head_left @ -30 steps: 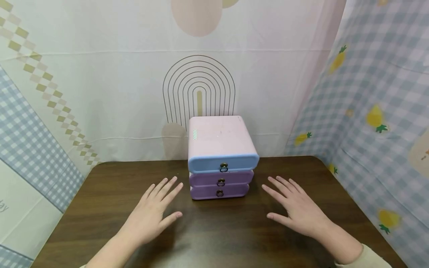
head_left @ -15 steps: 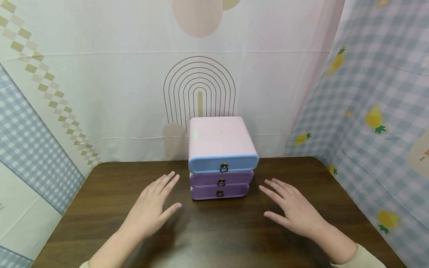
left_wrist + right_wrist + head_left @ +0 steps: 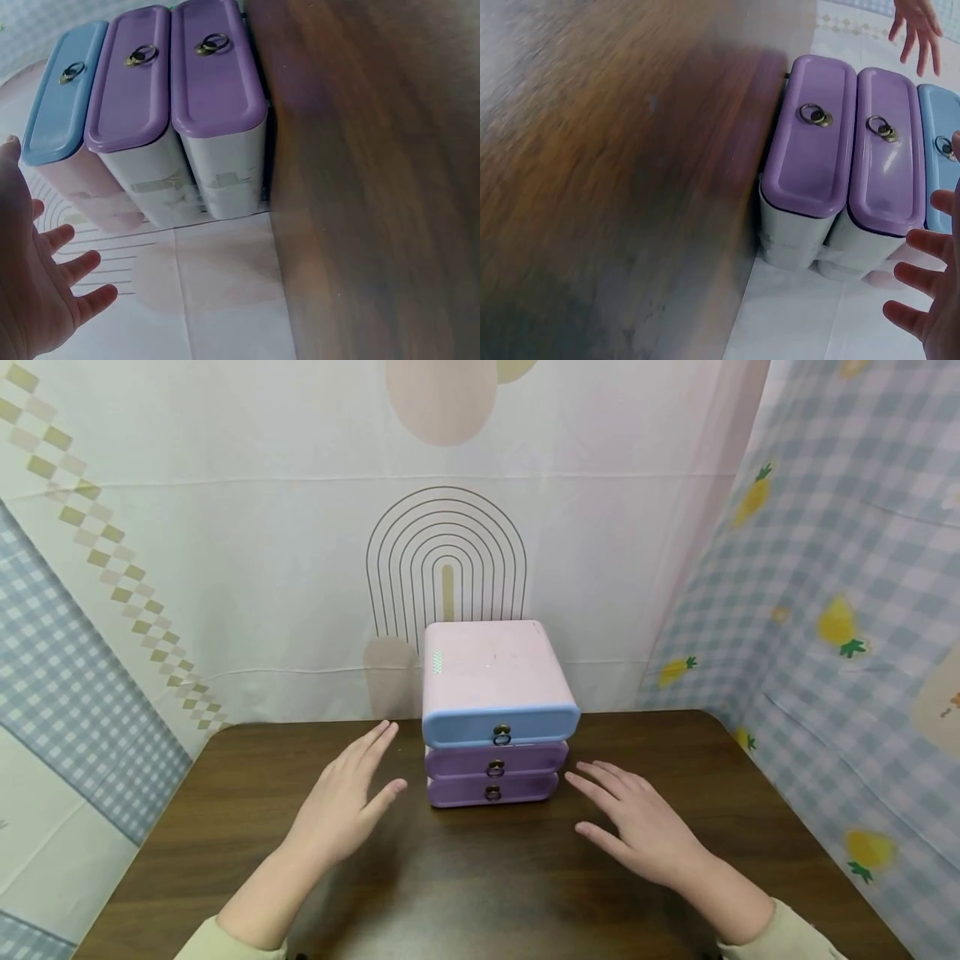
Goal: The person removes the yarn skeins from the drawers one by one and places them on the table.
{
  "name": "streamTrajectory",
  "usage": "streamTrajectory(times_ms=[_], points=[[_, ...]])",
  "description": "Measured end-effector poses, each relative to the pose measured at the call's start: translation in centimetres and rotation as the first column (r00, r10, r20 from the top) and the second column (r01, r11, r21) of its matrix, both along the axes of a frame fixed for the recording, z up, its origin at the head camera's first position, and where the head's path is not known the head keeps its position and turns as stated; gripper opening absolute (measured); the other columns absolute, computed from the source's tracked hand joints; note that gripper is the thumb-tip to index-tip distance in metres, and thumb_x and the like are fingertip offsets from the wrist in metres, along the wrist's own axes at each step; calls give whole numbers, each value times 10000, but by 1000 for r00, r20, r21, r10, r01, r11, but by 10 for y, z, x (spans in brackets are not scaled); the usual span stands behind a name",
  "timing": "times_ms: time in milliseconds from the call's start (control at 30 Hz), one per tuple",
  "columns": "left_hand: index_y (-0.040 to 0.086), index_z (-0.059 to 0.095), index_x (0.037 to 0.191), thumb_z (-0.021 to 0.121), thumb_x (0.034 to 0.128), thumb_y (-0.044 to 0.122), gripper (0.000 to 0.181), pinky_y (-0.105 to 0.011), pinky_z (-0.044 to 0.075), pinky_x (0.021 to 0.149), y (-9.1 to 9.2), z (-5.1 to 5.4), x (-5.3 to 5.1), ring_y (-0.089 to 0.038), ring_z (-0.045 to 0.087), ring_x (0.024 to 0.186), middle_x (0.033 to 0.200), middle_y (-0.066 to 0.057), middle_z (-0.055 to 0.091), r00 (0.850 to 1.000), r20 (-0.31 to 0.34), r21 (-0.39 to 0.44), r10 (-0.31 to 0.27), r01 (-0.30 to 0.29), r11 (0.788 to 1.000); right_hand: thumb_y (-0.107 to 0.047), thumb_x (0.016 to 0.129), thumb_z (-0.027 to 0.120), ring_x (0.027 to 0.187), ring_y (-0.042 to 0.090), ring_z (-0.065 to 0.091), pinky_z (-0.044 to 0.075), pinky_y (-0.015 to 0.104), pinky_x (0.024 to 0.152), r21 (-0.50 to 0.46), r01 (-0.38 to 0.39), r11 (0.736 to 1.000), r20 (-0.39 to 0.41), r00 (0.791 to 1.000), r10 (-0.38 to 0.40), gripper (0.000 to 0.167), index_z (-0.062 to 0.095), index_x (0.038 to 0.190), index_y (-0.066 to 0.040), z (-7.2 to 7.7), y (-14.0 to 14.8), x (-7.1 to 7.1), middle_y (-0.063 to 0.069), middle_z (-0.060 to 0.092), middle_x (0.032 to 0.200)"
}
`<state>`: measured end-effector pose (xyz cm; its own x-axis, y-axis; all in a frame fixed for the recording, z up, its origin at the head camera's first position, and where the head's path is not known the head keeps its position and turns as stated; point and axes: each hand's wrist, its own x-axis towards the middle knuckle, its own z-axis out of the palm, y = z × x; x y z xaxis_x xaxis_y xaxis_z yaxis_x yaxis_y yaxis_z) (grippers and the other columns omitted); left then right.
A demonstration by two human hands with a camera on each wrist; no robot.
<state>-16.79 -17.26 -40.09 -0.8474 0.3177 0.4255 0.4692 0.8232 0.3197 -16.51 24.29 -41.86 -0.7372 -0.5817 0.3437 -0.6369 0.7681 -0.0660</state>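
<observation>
A small chest with a pink top (image 3: 491, 664) stands at the table's back, its blue top drawer (image 3: 465, 727) above two purple drawers (image 3: 457, 790), each front with a ring pull. To its left my left hand (image 3: 337, 806) hovers with fingers extended, touching nothing. My right hand (image 3: 641, 822) is at the chest's right, fingers spread and apart from it. In the left wrist view the left hand (image 3: 37, 277) is beside the blue drawer front (image 3: 64, 97); the right wrist view has the right hand (image 3: 941, 292) near the purple fronts (image 3: 814, 142).
The dark wooden table (image 3: 480, 893) has rounded back corners. A pale curtain (image 3: 285, 568) with printed arches hangs right behind the chest, and checked cloth (image 3: 810, 693) with yellow fruit prints hangs along the right side.
My right hand has moved left, closer to the chest. My left hand has turned and its fingertips have shifted up toward the back; the chest stays where it was.
</observation>
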Motion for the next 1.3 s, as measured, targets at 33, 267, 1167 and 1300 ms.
streamTrajectory(times_ms=[33,267,1167,1300], points=[[237,186,1600,478,1013,512,711,-559,284,1130,0,1,-2,-295,305,1448,1620,-11,262,1000,6,12,1,-1,1000,-481,972,586,1397,290,377,316,541,1092,-4,0,1000,1,1000,0,627,411,1522,-238,0,-1,0,36,422,1528],[236,213,1595,463,1030,479,664,-566,271,1136,3,6,-14,-290,296,1454,1615,-19,280,1000,22,90,-4,2,996,-452,982,582,1345,287,429,351,537,1066,-37,-6,999,-14,1000,5,579,463,1490,-202,2,-14,-4,51,479,1471],[304,228,1588,359,1060,474,570,-555,249,1149,20,26,-71,-276,284,1457,1604,-31,286,994,93,342,-63,28,939,-376,993,585,1203,261,558,431,479,1021,-232,-9,973,-73,997,-8,483,546,1417,-148,11,-64,-21,68,620,1292],[293,233,1589,354,1057,490,579,-570,254,1142,21,27,-79,-297,300,1448,1608,-49,277,991,108,362,-75,31,932,-362,998,579,1187,249,567,438,468,1014,-246,-8,969,-75,997,-11,474,540,1418,-146,12,-69,-23,55,633,1264]])
